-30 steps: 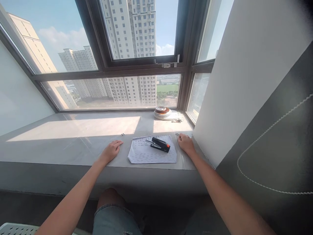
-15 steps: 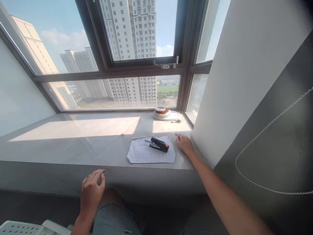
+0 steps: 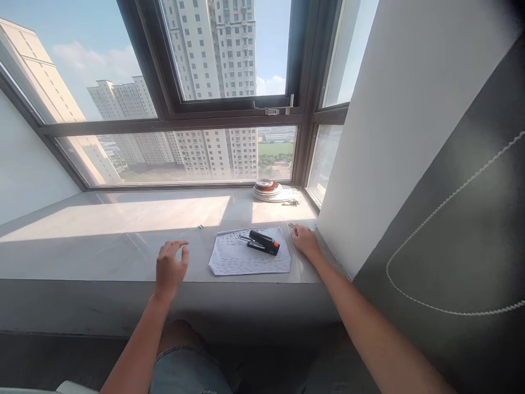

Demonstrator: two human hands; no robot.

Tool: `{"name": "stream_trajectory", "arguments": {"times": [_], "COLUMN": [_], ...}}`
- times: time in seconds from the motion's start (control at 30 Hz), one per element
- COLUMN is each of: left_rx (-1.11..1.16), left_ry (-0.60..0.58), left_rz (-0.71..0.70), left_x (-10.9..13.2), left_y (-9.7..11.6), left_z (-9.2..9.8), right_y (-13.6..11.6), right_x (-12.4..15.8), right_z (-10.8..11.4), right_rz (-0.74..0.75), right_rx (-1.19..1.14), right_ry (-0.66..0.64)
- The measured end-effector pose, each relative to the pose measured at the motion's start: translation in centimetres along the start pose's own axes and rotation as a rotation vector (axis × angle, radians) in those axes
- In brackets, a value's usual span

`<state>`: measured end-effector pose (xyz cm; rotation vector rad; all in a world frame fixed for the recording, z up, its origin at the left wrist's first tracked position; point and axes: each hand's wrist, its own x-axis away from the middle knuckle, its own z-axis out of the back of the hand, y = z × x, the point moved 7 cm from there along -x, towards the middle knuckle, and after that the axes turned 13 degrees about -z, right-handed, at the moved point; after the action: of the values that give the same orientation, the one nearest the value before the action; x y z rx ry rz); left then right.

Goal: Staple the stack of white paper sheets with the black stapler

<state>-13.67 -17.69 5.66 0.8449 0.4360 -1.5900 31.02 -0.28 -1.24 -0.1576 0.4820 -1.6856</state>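
Observation:
My left hand hovers at the sill's front edge, left of the paper, thumb and forefinger apart with nothing between them. On the far side of the paper, my right hand rests on the sill with its fingers closed on a small silvery strip, whose end pokes out past the fingertips. Between the hands lie white sheets of paper with printed lines. A black stapler with an orange patch sits on them, its top lifted and a metal part sticking out to the left.
Tiny silvery pieces lie on the white windowsill. Farther back, a stack of round plate-like things stands beside a small chain. A wall closes off the right side, with a beaded cord hanging there.
My left hand has risen and moved forward and right, from below the sill's edge to over it. My right hand has stayed beside the paper. The view has shifted slightly.

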Motion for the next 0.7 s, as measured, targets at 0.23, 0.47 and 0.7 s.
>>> {"name": "stream_trajectory", "arguments": {"times": [0.23,0.47,0.7], "left_rx": [-0.085,-0.075,0.036], "left_ry": [-0.289,-0.327,-0.201], "left_rz": [0.170,0.118,0.093], "left_x": [-6.4,-5.2,-5.1], "left_y": [-5.1,-5.2,-4.9], "left_z": [-11.4,-11.9,-10.5], "right_y": [0.0,0.1,-0.3], "right_x": [0.0,-0.1,0.4], "right_z": [0.0,0.0,0.4], "right_rz": [-0.004,-0.010,0.013], "right_rx": [-0.014,-0.043,-0.043], "right_ry": [-0.005,-0.012,0.005]}}
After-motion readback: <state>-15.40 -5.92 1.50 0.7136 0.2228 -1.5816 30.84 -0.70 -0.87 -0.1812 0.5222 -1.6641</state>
